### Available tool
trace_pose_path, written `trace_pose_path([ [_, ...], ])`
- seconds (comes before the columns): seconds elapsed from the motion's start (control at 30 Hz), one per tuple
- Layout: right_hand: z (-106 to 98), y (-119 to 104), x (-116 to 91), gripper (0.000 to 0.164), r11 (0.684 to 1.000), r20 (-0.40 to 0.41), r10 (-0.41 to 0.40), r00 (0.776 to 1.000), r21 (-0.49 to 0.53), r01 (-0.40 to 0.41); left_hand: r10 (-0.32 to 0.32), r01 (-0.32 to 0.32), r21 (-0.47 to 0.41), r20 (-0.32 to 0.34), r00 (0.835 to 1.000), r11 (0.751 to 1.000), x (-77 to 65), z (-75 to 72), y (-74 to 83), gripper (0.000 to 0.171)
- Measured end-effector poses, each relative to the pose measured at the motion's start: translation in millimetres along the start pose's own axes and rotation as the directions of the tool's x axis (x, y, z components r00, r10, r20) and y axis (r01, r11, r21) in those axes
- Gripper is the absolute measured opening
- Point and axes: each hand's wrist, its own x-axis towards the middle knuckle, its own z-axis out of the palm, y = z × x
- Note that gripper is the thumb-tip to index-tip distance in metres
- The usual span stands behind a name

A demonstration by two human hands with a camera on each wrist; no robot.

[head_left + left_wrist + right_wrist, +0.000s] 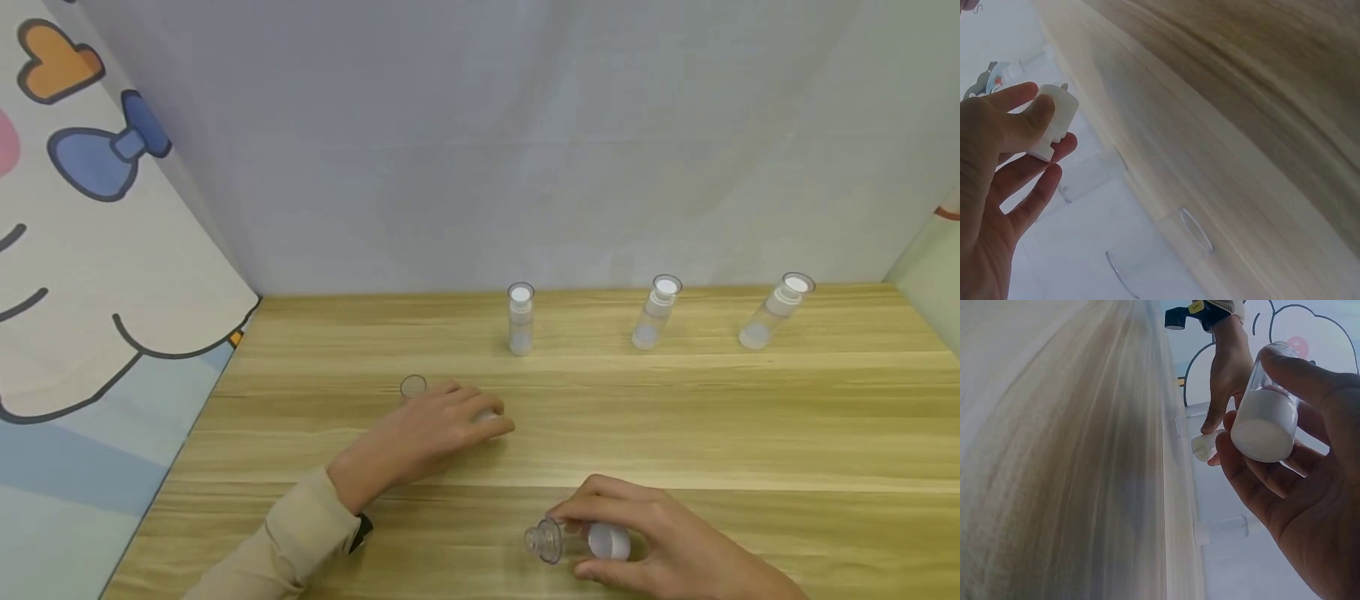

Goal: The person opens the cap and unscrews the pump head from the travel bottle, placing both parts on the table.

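Observation:
In the left wrist view my left hand (1010, 144) pinches a small white pump head (1061, 115) between thumb and fingers. From the head view that hand (450, 421) hides most of the pump head, low over the wooden table. My right hand (652, 533) grips a clear bottle (576, 546) tilted on its side, its narrow neck pointing left. A white base (1264, 428) fills the bottle's lower end in the right wrist view. Just behind the left hand stands a clear cap (413, 386), partly hidden.
Along the back of the table (712, 425) stand three clear bottles with white pump tops and clear caps: one left (521, 321), one middle (655, 312) and one right (776, 311). A pale curtain (525, 150) hangs behind them. A cartoon-printed cloth (97, 275) borders the left side.

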Motion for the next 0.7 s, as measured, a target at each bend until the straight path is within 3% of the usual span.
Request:
trace_pose_path([
  [0.27,1.3,-0.2,0.8,0.045,1.0,0.005,-0.023,1.0,-0.008,0.023,-0.017,0.017,0.018,0.039,0.999,1.0,0.2,3.0,0.0,0.04],
  [0.5,3.2,2.4,0.0,0.045,1.0,0.014,-0.025,1.0,0.003,0.025,-0.025,0.025,0.002,0.049,0.998,1.0,3.4,6.0,-0.7,0.031],
  [0.7,3.5,2.5,-1.0,0.046,1.0,0.014,-0.024,1.0,0.002,0.024,-0.057,0.055,0.016,0.103,0.993,0.998,3.0,7.9,-0.9,0.028],
])
